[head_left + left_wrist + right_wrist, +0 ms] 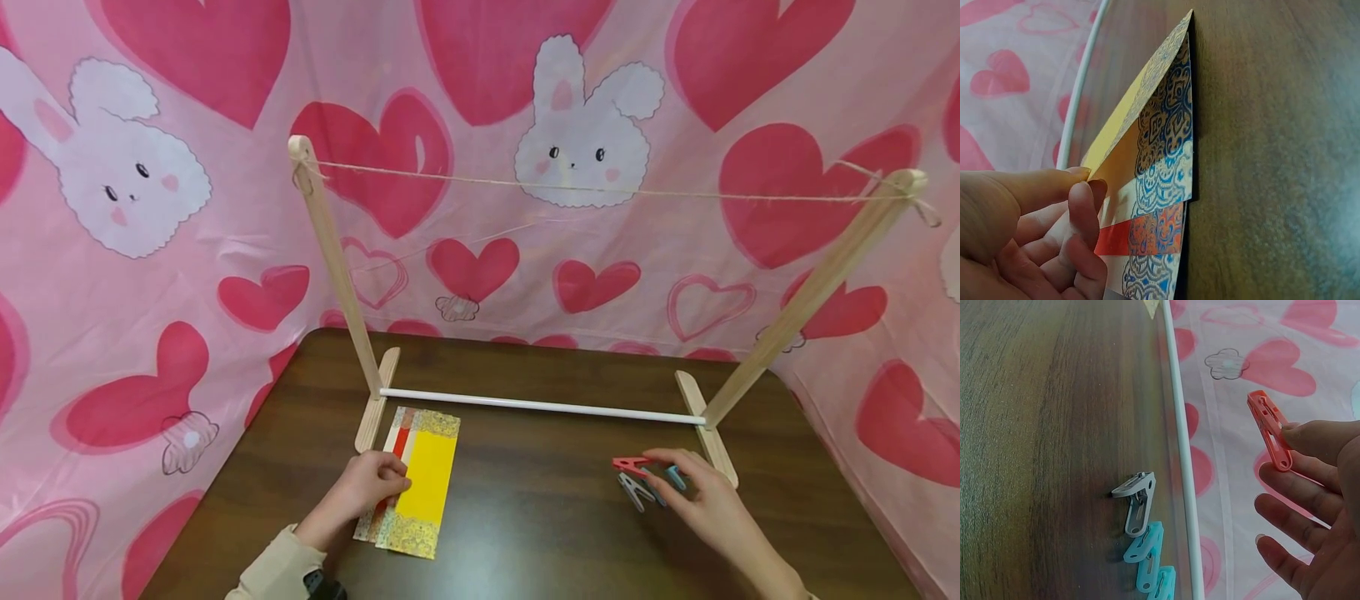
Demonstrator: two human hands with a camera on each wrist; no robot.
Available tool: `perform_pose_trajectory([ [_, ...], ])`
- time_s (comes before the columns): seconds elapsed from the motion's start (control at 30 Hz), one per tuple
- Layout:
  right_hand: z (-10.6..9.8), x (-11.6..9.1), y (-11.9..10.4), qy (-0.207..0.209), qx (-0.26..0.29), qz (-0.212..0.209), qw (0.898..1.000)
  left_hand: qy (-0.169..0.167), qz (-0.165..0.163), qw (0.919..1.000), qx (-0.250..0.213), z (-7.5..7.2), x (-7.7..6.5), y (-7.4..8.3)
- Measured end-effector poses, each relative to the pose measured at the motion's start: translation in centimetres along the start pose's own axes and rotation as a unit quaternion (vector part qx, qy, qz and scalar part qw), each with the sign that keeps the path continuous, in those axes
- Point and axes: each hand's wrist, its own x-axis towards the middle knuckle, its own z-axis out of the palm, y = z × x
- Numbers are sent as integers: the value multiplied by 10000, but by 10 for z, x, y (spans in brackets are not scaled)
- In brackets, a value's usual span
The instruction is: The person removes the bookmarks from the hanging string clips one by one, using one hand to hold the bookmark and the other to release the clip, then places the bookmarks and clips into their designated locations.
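My left hand (372, 482) pinches the long edge of a yellow paper strip (426, 475) with patterned ends. In the left wrist view that strip (1124, 128) is tilted up off the others, its edge between thumb and fingertip. Beneath it lie a red strip (1113, 239) and pale ones, also with patterned ends. My right hand (701, 497) holds a red clothespin (630, 464) between thumb and fingers, the other fingers spread in the right wrist view. Below it on the table lie a grey clothespin (1139, 503) and blue clothespins (1149, 556).
A wooden stand has a left post (337, 275) and a right post (813, 304), each on a flat foot. A string (525, 183) runs between their tops, and a white rod (540, 406) joins them low over the brown table (525, 533). Behind hangs a pink heart-print cloth (480, 225).
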Motion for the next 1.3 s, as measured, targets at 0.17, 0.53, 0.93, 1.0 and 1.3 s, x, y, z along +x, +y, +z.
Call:
perform_pose_trajectory([
  [0.17, -1, 0, 0, -77, -35, 78, 9999, 80, -19, 9999, 143, -1, -2, 2],
  [0.53, 4, -5, 1, -120, -9, 156, 9998, 311, -41, 9984, 474, -2, -3, 1],
  [0.93, 21, -9, 1, -380, -499, 331, 9975, 791, -15, 9930, 880, -3, 0, 4],
  [1.0, 24, -10, 0, -410, -593, 400, 9966, 859, 103, 9924, 873, -2, 1, 5],
  [1.3, 34, -11, -9, -956, -870, 1113, 9853, 1175, 570, 9881, 810, 2, 3, 11],
])
